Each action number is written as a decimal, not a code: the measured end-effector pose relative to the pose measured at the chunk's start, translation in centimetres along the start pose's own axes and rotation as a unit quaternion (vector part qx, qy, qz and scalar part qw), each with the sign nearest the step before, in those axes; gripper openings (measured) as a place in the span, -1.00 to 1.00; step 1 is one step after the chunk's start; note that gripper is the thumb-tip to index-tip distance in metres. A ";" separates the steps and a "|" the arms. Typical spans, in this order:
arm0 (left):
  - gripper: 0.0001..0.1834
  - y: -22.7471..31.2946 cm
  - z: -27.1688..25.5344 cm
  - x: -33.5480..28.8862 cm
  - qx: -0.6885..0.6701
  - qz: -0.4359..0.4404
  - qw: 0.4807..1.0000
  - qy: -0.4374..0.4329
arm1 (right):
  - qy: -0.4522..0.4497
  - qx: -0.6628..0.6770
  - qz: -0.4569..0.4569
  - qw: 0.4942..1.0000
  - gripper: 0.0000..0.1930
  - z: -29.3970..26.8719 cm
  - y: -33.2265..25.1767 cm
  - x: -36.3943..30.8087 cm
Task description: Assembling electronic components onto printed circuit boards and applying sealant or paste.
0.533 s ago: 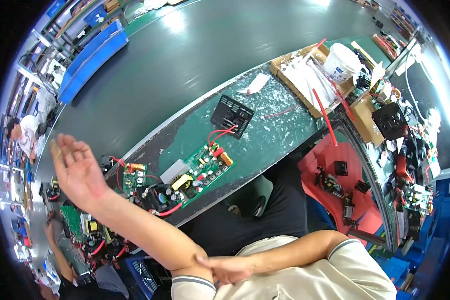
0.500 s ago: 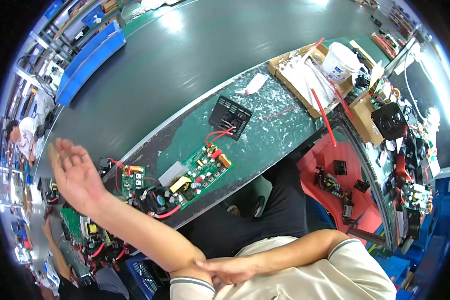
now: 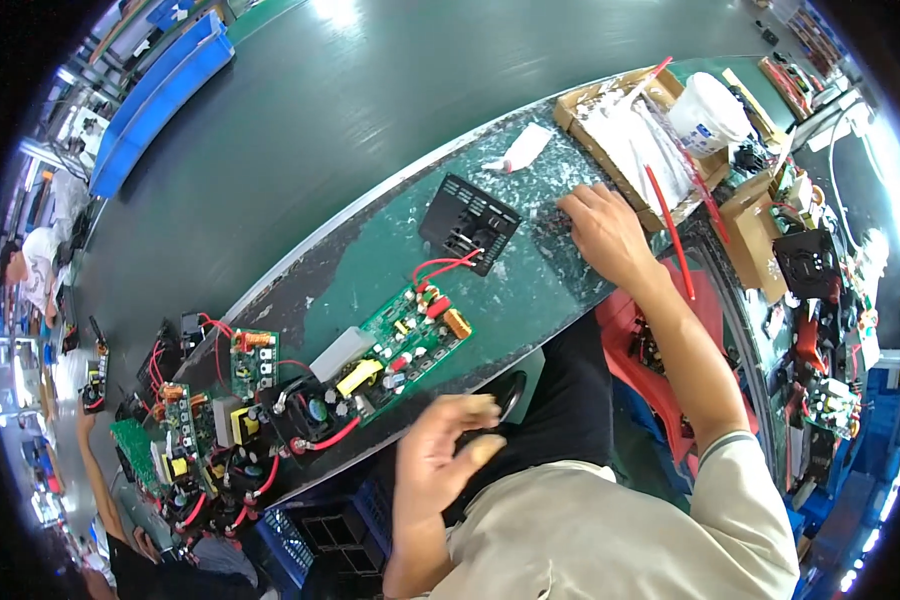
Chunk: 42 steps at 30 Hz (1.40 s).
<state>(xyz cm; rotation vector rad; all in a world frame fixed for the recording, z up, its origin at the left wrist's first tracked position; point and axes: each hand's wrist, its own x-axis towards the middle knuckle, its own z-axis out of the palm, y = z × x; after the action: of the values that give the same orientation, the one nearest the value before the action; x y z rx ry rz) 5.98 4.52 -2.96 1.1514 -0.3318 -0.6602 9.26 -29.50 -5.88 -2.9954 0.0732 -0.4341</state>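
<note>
My left hand (image 3: 442, 455) is in front of my body, just off the bench's near edge. Its fingers are curved, the thumb stands apart, and nothing shows between them; the fingertips look yellowish. My right hand (image 3: 607, 232) rests on the worn bench top beside the cardboard tray (image 3: 582, 132). Its fingers curl down toward the surface, and what lies beneath them is hidden. Between the hands lies a green circuit board (image 3: 425, 335), joined by red wires to a black slotted panel (image 3: 470, 222). A white tube (image 3: 525, 148) lies beyond the panel.
More circuit boards (image 3: 255, 360) with thick red cables crowd the bench's left end. A white bucket (image 3: 708, 115) stands at the tray. A red bin (image 3: 650, 370) sits below my right forearm. At lower left is another person's arm (image 3: 100, 470); a blue crate (image 3: 300, 540) stands nearby.
My left arm, stretched out to the left before, has come back in front of me. My right hand has left my left upper arm and reached forward to the bench by the tray.
</note>
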 end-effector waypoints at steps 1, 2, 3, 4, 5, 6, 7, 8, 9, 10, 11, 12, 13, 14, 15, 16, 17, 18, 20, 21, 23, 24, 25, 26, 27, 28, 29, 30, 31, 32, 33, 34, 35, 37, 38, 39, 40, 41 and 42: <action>-0.66 -0.9 0.4 0.0 0.033 -0.032 0.999 -0.022 | 0.004 -0.001 0.001 1.000 -0.72 0.0 0.3 -0.1; -0.61 -1.7 0.6 0.1 0.030 -0.033 0.999 -0.020 | 0.015 0.002 -0.007 1.000 -0.75 0.0 0.7 -0.2; -0.55 -2.3 0.7 0.2 0.029 -0.034 0.999 -0.015 | 0.016 0.004 -0.008 1.000 -0.75 -0.5 0.2 -0.3; -0.58 -2.9 0.8 0.1 0.016 -0.027 0.999 0.018 | 0.035 0.033 -0.020 0.999 -0.77 -1.2 -1.1 -0.4; -0.58 -2.9 0.8 0.2 0.019 -0.025 0.999 0.024 | 0.053 0.063 -0.033 0.996 -0.78 -2.1 -2.6 -0.6; -0.58 -2.8 1.0 0.6 0.015 -0.034 0.997 0.074 | 0.068 0.088 -0.038 0.993 -0.78 -2.9 -4.6 -1.4; -0.59 -2.7 1.2 1.0 0.011 -0.043 0.991 0.125 | 0.065 0.108 -0.066 0.990 -0.71 -4.0 -6.7 -1.9; -0.61 -2.7 1.2 1.4 0.031 -0.024 0.988 0.149 | 0.051 0.120 -0.087 0.988 -0.68 -4.7 -8.4 -2.7; -0.65 -2.3 1.3 1.8 -0.022 -0.020 0.986 0.162 | 0.039 0.131 -0.106 0.985 -0.66 -5.2 -9.8 -3.4; -0.67 -2.1 1.3 2.2 -0.066 -0.023 0.982 0.178 | 0.028 0.136 -0.122 0.983 -0.63 -5.6 -11.0 -3.9; -0.69 -1.9 1.2 2.4 -0.109 -0.024 0.975 0.194 | 0.019 0.143 -0.138 0.980 -0.61 -5.6 -11.9 -4.4; -0.69 -1.8 1.0 2.3 -0.109 -0.020 0.973 0.201 | 0.002 0.145 -0.151 0.978 -0.56 -5.5 -12.5 -4.8; -0.71 -1.7 0.5 2.1 -0.094 -0.007 0.976 0.198 | 0.001 0.148 -0.158 0.976 -0.56 -5.4 -13.2 -5.0; -0.73 -1.7 0.1 1.7 -0.079 0.006 0.978 0.196 | 0.023 0.161 -0.169 0.972 -0.56 -5.3 -14.0 -5.0; -0.73 -1.8 -0.1 1.2 -0.080 0.012 0.975 0.206 | 0.045 0.174 -0.181 0.967 -0.55 -5.2 -14.7 -5.0; -0.73 -1.9 -0.3 0.7 -0.121 0.039 0.965 0.231 | 0.105 0.207 -0.201 0.952 -0.53 -5.8 -15.5 -5.1; -0.73 -2.0 -0.5 0.2 -0.161 0.067 0.951 0.254 | 0.121 0.241 -0.202 0.941 -0.59 -6.4 -16.0 -5.8; -0.73 -1.9 -0.4 -0.2 -0.244 0.075 0.936 0.241 | 0.068 0.372 -0.084 0.922 -0.63 -6.3 -16.9 -7.1; -0.71 -2.3 0.2 -1.2 -0.273 0.084 0.930 0.229 | -0.070 0.611 0.191 0.765 -0.76 -5.1 -18.7 -8.5; -0.69 -2.5 0.4 -1.5 -0.302 0.083 0.926 0.210 | -0.071 0.748 0.235 0.617 -0.77 -4.4 -19.3 -8.3; -0.66 -3.1 0.5 -1.6 -0.274 0.062 0.939 0.197 | -0.112 0.718 0.170 0.666 -0.81 -3.3 -18.5 -8.0; -0.66 -3.2 0.4 -1.6 -0.270 0.060 0.941 0.197 | -0.112 0.716 0.172 0.667 -0.81 -3.1 -18.5 -7.8; -0.66 -3.3 0.3 -1.6 -0.265 0.057 0.943 0.195 | -0.109 0.696 0.143 0.695 -0.83 -3.0 -18.6 -7.6; -0.66 -3.3 0.2 -1.5 -0.267 0.054 0.943 0.193 | -0.105 0.673 0.113 0.723 -0.85 -2.8 -18.6 -7.4; -0.66 -3.2 0.1 -1.4 -0.242 0.041 0.945 0.216 | -0.104 0.671 0.118 0.725 -0.85 -3.0 -18.6 -7.1; -0.67 -3.2 0.0 -1.3 -0.216 0.029 0.946 0.239 | -0.106 0.646 0.108 0.748 -0.87 -3.3 -18.7 -6.7; -0.67 -3.1 -0.1 -1.2 -0.219 0.024 0.946 0.236 | -0.107 0.621 0.097 0.770 -0.89 -3.5 -18.8 -6.3; -0.66 -2.8 -0.2 -0.9 -0.210 0.026 0.947 0.243 | -0.098 0.614 0.084 0.778 -0.88 -3.3 -18.8 -6.0; -0.66 -2.6 -0.3 -0.7 -0.201 0.029 0.947 0.251 | -0.098 0.613 0.085 0.779 -0.88 -3.1 -18.6 -5.7; -0.65 -2.5 -0.4 -0.7 -0.201 0.023 0.948 0.248 | -0.084 0.595 0.035 0.798 -0.86 -3.1 -18.5 -5.4; -0.65 -2.5 -0.5 -0.7 -0.202 0.022 0.947 0.248 | -0.070 0.576 -0.014 0.814 -0.84 -2.9 -18.4 -5.1; -0.65 -2.4 -0.7 -0.6 -0.209 0.014 0.947 0.242 | -0.069 0.568 -0.022 0.820 -0.80 -3.1 -18.3 -4.8; -0.65 -2.4 -0.8 -0.6 -0.216 0.007 0.947 0.237 | -0.070 0.568 -0.022 0.820 -0.80 -3.2 -18.2 -4.6; -0.63 -2.1 -1.1 -0.8 -0.230 -0.005 0.945 0.232 | -0.082 0.555 -0.039 0.827 -0.79 -3.3 -18.1 -4.3; -0.61 -2.0 -1.3 -0.8 -0.244 -0.017 0.943 0.226 | -0.083 0.556 -0.040 0.826 -0.79 -3.4 -18.1 -4.0; -0.61 -1.9 -1.4 -0.8 -0.245 -0.017 0.942 0.227 | -0.088 0.552 -0.045 0.828 -0.83 -3.6 -18.2 -3.7; -0.61 -1.8 -1.4 -0.8 -0.244 -0.020 0.941 0.234 | -0.093 0.546 -0.049 0.831 -0.87 -3.6 -18.1 -3.4; -0.60 -1.7 -1.4 -0.8 -0.244 -0.023 0.939 0.241 | -0.095 0.546 -0.050 0.831 -0.87 -3.4 -18.1 -3.1; -0.60 -1.4 -1.3 -0.7 -0.246 -0.021 0.938 0.244 | -0.098 0.551 -0.053 0.827 -0.87 -3.2 -18.1 -2.8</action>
<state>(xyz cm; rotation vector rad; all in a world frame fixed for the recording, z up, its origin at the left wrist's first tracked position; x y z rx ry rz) 5.67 5.55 -4.71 0.8020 0.2732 -0.4369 6.27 -11.72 -1.44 -1.8676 -0.2725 -0.0887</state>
